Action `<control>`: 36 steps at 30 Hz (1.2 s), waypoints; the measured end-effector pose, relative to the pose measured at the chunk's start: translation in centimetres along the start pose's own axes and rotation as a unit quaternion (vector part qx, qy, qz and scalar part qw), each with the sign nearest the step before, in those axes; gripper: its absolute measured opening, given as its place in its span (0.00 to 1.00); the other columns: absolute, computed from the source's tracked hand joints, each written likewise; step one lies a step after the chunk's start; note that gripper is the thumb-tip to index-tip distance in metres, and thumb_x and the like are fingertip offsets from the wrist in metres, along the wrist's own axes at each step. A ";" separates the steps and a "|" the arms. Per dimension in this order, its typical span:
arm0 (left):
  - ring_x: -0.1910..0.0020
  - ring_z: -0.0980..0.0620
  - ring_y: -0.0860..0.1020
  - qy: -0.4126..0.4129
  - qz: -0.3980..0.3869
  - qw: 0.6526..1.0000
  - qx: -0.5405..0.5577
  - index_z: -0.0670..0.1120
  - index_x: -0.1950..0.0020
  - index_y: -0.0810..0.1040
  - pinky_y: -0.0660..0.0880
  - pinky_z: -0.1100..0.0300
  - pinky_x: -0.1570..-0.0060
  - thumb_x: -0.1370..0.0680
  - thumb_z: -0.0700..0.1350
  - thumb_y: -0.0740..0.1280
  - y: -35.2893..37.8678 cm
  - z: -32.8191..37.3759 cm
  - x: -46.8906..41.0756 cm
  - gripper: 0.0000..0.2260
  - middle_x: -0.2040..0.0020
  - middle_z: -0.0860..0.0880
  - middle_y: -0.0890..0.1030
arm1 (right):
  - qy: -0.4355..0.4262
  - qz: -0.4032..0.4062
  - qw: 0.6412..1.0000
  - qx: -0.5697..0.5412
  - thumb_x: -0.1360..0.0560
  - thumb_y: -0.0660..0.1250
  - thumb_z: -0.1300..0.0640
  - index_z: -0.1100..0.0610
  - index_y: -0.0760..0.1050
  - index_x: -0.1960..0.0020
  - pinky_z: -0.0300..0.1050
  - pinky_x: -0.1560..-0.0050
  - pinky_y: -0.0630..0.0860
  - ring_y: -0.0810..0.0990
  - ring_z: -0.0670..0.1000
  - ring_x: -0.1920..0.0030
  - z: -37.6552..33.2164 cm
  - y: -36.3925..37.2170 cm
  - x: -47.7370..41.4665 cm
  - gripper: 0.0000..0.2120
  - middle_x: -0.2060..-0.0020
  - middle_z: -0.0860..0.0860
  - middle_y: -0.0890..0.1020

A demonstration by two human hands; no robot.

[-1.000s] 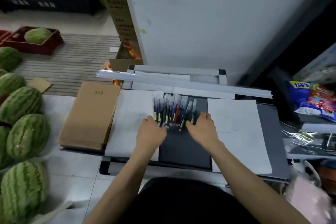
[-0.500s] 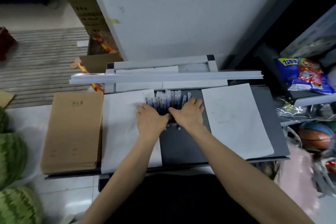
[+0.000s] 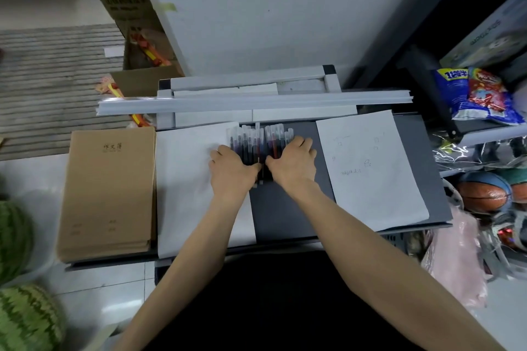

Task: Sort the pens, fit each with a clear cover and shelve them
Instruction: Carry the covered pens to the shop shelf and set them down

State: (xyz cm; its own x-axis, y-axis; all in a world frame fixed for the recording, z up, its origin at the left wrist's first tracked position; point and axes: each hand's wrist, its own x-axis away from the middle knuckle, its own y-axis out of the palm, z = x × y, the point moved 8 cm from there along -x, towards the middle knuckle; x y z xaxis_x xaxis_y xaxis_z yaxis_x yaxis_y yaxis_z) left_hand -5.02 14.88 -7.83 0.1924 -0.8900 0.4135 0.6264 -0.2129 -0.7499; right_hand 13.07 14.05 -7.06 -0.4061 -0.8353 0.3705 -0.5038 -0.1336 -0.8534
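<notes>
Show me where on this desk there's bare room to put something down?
Best patch: the dark desk between the left sheet and right sheet, nearer you than the hands. A narrower dark strip runs right of the right sheet. Crowded: the far middle, where left hand and right hand rest on the pens, and the left end under the notebooks.
</notes>
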 end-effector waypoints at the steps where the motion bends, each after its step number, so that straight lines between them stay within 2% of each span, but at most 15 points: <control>1: 0.36 0.38 0.71 0.003 0.002 1.000 0.004 0.38 0.35 0.67 0.73 0.47 0.43 0.28 0.57 0.78 0.0 -0.1 0.0 0.34 0.36 0.40 0.70 | 0.002 0.003 1.000 -0.003 0.26 0.73 0.43 0.65 0.62 0.29 0.55 0.39 0.74 0.67 0.63 0.32 0.1 0.0 0.0 0.38 0.31 0.60 0.67; 6: 0.36 0.38 0.70 -0.003 0.012 1.000 0.002 0.38 0.37 0.67 0.72 0.48 0.45 0.29 0.58 0.77 0.1 0.1 0.1 0.34 0.37 0.41 0.70 | 0.019 0.000 1.000 -0.025 0.29 0.71 0.34 0.64 0.62 0.28 0.57 0.39 0.74 0.66 0.63 0.33 -0.3 0.4 0.0 0.44 0.32 0.58 0.66; 13: 0.38 0.39 0.70 -0.010 0.027 0.998 -0.055 0.40 0.38 0.66 0.73 0.46 0.48 0.32 0.59 0.77 0.6 0.9 0.5 0.35 0.38 0.42 0.70 | -0.002 -0.009 1.000 0.018 0.28 0.75 0.47 0.65 0.62 0.30 0.53 0.46 0.75 0.69 0.63 0.33 -0.4 0.4 -0.3 0.37 0.33 0.59 0.67; 18: 0.40 0.40 0.71 -0.009 0.037 0.995 -0.096 0.41 0.39 0.66 0.75 0.47 0.53 0.32 0.53 0.76 1.0 1.0 0.7 0.30 0.39 0.42 0.71 | -0.037 -0.001 0.998 0.058 0.25 0.70 0.56 0.66 0.65 0.33 0.48 0.52 0.70 0.73 0.63 0.37 -0.5 0.3 -0.9 0.26 0.36 0.62 0.72; 24: 0.40 0.40 0.73 0.006 0.040 0.991 -0.131 0.41 0.38 0.68 0.69 0.50 0.58 0.28 0.48 0.73 0.9 1.3 0.5 0.25 0.39 0.43 0.73 | -0.105 0.022 0.987 0.119 0.21 0.63 0.58 0.65 0.68 0.35 0.48 0.42 0.74 0.76 0.60 0.39 -0.5 0.9 -0.8 0.18 0.40 0.61 0.76; 26: 0.40 0.41 0.74 0.003 0.041 0.990 -0.137 0.41 0.38 0.69 0.69 0.51 0.57 0.28 0.48 0.73 0.9 1.4 0.4 0.24 0.39 0.44 0.74 | -0.117 0.039 0.984 0.129 0.22 0.63 0.62 0.65 0.71 0.38 0.48 0.42 0.74 0.77 0.60 0.42 -0.3 1.0 -0.8 0.13 0.44 0.61 0.78; 29: 0.40 0.41 0.74 0.005 0.035 0.988 -0.151 0.41 0.38 0.69 0.69 0.51 0.58 0.28 0.48 0.73 1.1 1.5 0.4 0.23 0.40 0.43 0.74 | -0.151 0.078 0.973 0.157 0.29 0.70 0.66 0.66 0.77 0.51 0.50 0.51 0.78 0.79 0.59 0.55 -0.6 0.8 -0.3 0.08 0.56 0.60 0.79; 32: 0.42 0.40 0.74 0.014 0.038 0.986 -0.162 0.41 0.40 0.70 0.69 0.51 0.58 0.28 0.46 0.72 1.0 1.5 0.2 0.21 0.42 0.43 0.74 | -0.190 0.121 0.969 0.101 0.35 0.74 0.71 0.69 0.76 0.58 0.56 0.58 0.80 0.78 0.63 0.62 -0.6 -0.1 0.1 0.09 0.63 0.63 0.78; 36: 0.46 0.40 0.73 0.036 0.059 0.986 -0.153 0.42 0.45 0.71 0.69 0.50 0.58 0.29 0.44 0.69 1.1 1.5 0.4 0.16 0.46 0.42 0.76 | -0.196 0.128 0.972 0.033 0.28 0.73 0.68 0.69 0.74 0.50 0.58 0.55 0.79 0.78 0.64 0.58 0.2 -0.2 0.9 0.10 0.58 0.63 0.78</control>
State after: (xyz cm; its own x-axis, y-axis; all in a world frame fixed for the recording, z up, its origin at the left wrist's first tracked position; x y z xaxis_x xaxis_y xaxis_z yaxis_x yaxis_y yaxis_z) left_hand -3.12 14.86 -7.72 0.1892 -0.9401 0.2836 0.3426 -0.2075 -0.9163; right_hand 12.97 13.21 -6.65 -0.1831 -0.9830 -0.0135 -0.3702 0.0816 -0.9254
